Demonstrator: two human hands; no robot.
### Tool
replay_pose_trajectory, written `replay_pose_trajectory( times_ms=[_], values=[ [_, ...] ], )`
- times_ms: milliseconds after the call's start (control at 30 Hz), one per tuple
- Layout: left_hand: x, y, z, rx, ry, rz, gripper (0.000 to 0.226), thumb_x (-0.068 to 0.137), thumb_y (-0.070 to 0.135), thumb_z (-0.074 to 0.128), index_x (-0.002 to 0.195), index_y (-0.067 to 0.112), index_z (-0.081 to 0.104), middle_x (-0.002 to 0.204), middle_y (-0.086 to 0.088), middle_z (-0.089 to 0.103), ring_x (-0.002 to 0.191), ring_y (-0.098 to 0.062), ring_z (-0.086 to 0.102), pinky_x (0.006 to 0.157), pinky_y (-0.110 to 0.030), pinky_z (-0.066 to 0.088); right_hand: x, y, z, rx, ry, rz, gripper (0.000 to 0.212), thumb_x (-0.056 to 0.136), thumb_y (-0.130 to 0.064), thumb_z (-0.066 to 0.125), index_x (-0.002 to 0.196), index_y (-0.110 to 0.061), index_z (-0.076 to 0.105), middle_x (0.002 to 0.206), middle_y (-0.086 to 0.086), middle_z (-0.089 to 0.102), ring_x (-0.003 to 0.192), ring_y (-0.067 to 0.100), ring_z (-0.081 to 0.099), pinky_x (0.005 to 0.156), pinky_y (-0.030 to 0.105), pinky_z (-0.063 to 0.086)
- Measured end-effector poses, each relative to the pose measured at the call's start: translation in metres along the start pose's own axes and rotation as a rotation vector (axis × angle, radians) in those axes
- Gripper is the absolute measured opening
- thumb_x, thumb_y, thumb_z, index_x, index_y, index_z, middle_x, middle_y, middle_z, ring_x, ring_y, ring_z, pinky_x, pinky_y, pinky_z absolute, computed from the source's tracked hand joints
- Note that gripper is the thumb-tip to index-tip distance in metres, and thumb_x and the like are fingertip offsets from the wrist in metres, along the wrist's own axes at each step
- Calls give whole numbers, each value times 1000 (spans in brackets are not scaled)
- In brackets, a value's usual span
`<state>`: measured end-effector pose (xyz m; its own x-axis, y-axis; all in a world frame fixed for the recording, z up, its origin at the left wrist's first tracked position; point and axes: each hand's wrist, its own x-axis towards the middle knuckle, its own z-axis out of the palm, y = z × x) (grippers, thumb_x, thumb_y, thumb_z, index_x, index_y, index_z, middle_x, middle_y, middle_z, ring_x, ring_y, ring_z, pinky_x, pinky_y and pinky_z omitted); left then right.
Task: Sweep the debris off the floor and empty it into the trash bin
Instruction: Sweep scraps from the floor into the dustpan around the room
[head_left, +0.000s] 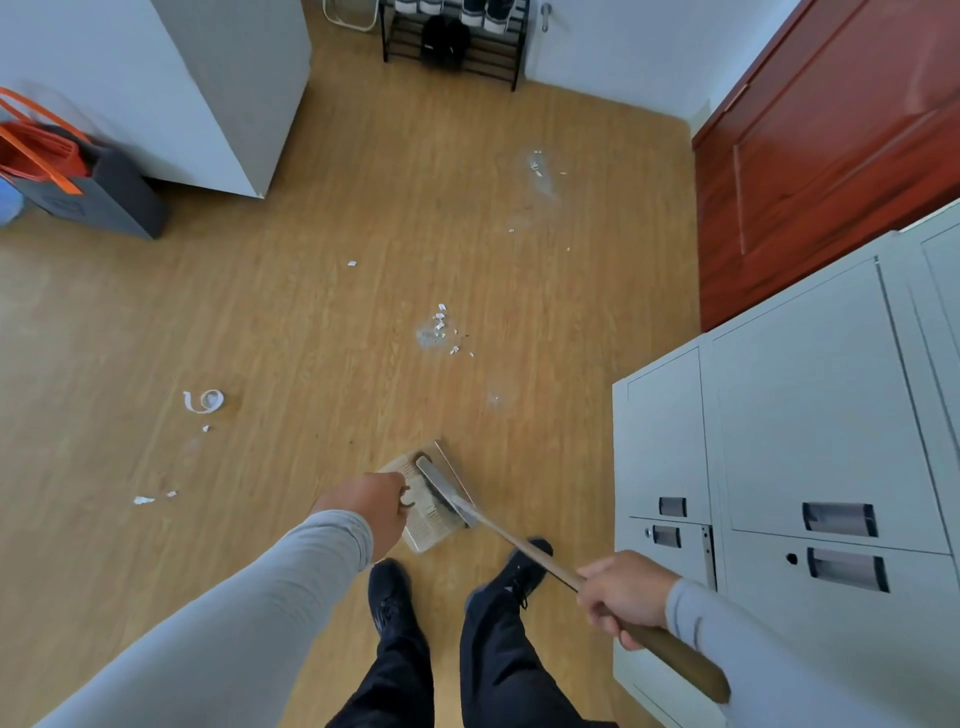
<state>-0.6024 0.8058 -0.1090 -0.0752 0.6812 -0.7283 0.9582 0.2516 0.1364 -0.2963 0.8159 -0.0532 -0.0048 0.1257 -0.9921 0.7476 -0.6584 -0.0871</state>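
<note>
- Left hand curled round handle of clear plastic dustpan, near centre.
- Right hand gripping wooden-handled broom; head resting in dustpan.
- White paper scraps scattered far and left on wood-look floor.
- Grey metal lockers close right.

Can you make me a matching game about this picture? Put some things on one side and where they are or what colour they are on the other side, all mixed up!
Things:
1. dustpan
2. broom handle
3. curly paper strip
4. shoe rack

Places or colours:
A. far away by the back wall, black
B. held by the left hand
C. lying on the floor off to the left, white
D. held by the right hand, brown wood

Right pairs: 1-B, 2-D, 3-C, 4-A
</note>
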Motion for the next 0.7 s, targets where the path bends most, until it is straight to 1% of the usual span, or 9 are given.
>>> replay_pose_trajectory(
  times_ms=[67,133,233,333,400,500,600,633,700],
  values=[
    [-6,-5,-7,-17,16,6,13,97,36,45,99,29,56,83,10,62,70,-13,63,55,-25,48,-13,6,-5,33,25,-24,40,89,-6,52,125,-23,49,59,3,59,46,11,46,44,23,42],
    [-9,-5,-19,-27,26,12,14,97,36,45,103,29,57,84,10,61,68,-11,60,55,-25,46,-18,6,-14,57,88,-40,30,89,-7,52,116,-17,56,55,2,57,44,12,46,46,24,42],
    [-6,1,-37,-11,35,12,20,98,37,45,109,29,58,89,9,63,70,-11,59,54,-25,45,-11,-6,-33,164,199,-59,29,88,-5,53,114,-18,58,58,5,57,43,13,46,43,21,39],
    [12,13,-54,-9,38,1,23,98,36,46,116,28,58,92,9,63,73,-13,61,56,-25,46,5,-28,-55,207,291,-68,20,87,-4,52,102,-7,64,61,8,56,43,15,45,43,20,38],
    [30,23,-65,-10,30,-13,23,97,34,46,115,28,59,92,8,63,74,-13,63,55,-26,47,23,-43,-77,166,341,-77,19,84,-5,50,97,-4,65,61,10,56,45,19,46,44,22,40],
    [59,37,-79,-17,21,-41,21,97,33,46,111,27,60,89,8,61,72,-13,62,53,-25,44,51,-68,-116,127,381,-74,16,80,-6,50,91,-5,61,55,11,58,44,22,48,46,26,44],
    [89,51,-92,-2,29,-68,19,95,33,45,107,28,59,86,8,60,70,-14,61,53,-26,45,80,-89,-150,82,405,-37,19,78,-5,47,84,1,64,53,11,60,47,25,51,59,32,49],
    [97,55,-95,-9,31,-74,18,95,33,45,106,28,59,86,8,60,70,-14,61,53,-26,46,89,-95,-157,47,408,-19,22,80,-4,46,82,4,66,52,11,59,46,25,51,60,32,50],
    [110,58,-98,-17,43,-78,18,95,34,45,105,30,59,87,8,61,71,-15,62,55,-27,48,106,-104,-162,-65,386,13,28,83,0,44,91,9,70,50,11,59,42,24,53,54,27,49]
  ],
)
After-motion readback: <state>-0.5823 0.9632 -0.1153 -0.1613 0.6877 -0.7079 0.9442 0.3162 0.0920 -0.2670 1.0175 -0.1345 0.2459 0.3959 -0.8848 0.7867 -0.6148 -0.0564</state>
